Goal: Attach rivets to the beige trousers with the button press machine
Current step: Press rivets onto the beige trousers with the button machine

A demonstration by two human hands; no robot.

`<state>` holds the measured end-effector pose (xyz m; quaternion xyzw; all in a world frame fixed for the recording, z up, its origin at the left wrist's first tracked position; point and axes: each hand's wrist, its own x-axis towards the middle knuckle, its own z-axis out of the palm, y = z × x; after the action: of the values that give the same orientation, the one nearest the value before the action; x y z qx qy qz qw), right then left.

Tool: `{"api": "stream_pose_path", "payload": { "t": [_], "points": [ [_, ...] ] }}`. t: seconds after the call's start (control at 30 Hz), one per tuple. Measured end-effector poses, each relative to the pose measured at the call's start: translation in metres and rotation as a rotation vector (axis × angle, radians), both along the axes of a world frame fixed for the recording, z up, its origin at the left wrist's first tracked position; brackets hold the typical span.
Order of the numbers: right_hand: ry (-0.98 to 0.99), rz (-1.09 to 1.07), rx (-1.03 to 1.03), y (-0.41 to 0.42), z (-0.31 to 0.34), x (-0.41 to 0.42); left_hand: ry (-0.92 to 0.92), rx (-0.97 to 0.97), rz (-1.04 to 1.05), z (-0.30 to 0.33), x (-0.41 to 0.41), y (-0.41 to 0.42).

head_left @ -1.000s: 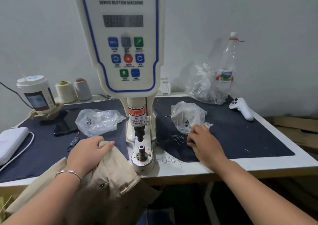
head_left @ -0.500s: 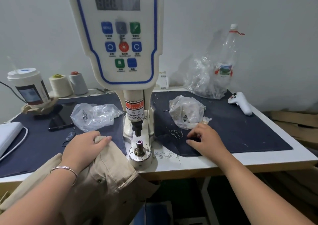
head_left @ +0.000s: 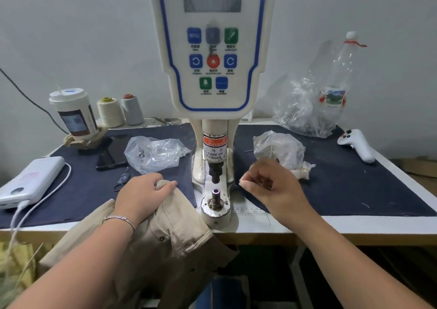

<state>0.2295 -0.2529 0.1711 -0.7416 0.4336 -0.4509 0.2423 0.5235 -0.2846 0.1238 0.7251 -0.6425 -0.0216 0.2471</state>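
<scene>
1. Left hand point(head_left: 144, 195) grips a fold of the beige trousers point(head_left: 165, 242), which drape over desk point(head_left: 295, 226) front edge, just left of button press machine point(head_left: 212, 72).
2. Right hand point(head_left: 274, 188) hovers right of machine's lower die point(head_left: 216, 194), fingers curled; pinching sth tiny? Can't tell.

The right hand point(head_left: 272, 188) is motion-blurred (whatever its fingertips pinch cannot be told); the machine display point(head_left: 212, 2) is unreadable.

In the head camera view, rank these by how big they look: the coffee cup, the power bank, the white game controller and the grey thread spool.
1. power bank, though it sits nearer the camera
2. coffee cup
3. game controller
4. grey thread spool, close to the controller, so that order is unsure
</scene>
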Motion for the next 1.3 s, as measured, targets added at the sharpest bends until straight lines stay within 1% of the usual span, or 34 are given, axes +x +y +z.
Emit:
{"api": "stream_pose_path", "payload": {
  "t": [0.07,0.13,0.3,0.7,0.93,1.0,1.07,1.13,1.23,1.3],
  "points": [
    [0.003,0.053,-0.021,0.004,0.005,0.015,0.003,0.004,-0.002,0.001,0.000,0.000],
    [0.033,0.063,-0.021,0.002,0.005,0.023,0.011,-0.003,-0.003,0.000,0.001,0.000],
    [0.023,0.095,0.012,-0.005,-0.001,0.031,0.015,-0.013,-0.006,-0.002,0.001,0.000],
    [0.131,0.080,-0.071,-0.008,-0.002,0.034,-0.018,-0.003,-0.010,-0.002,0.001,-0.002],
    [0.174,0.072,-0.068,-0.001,0.002,0.030,-0.010,-0.013,-0.013,-0.001,0.001,-0.001],
    [0.157,0.040,-0.049,0.006,0.005,0.025,-0.011,-0.001,-0.013,0.001,0.000,0.001],
    [0.117,0.000,-0.032,0.018,0.008,0.018,-0.022,0.035,-0.019,0.006,-0.002,0.007],
    [0.095,-0.013,-0.018,0.031,0.010,0.010,0.018,0.127,-0.073,0.020,-0.006,0.012],
    [0.071,0.008,0.079,0.056,0.012,0.002,0.215,0.323,-0.204,0.059,-0.013,0.026],
    [0.063,0.074,0.162,0.075,0.014,0.007,0.331,0.447,-0.276,0.086,-0.023,0.045]
  ]
}}
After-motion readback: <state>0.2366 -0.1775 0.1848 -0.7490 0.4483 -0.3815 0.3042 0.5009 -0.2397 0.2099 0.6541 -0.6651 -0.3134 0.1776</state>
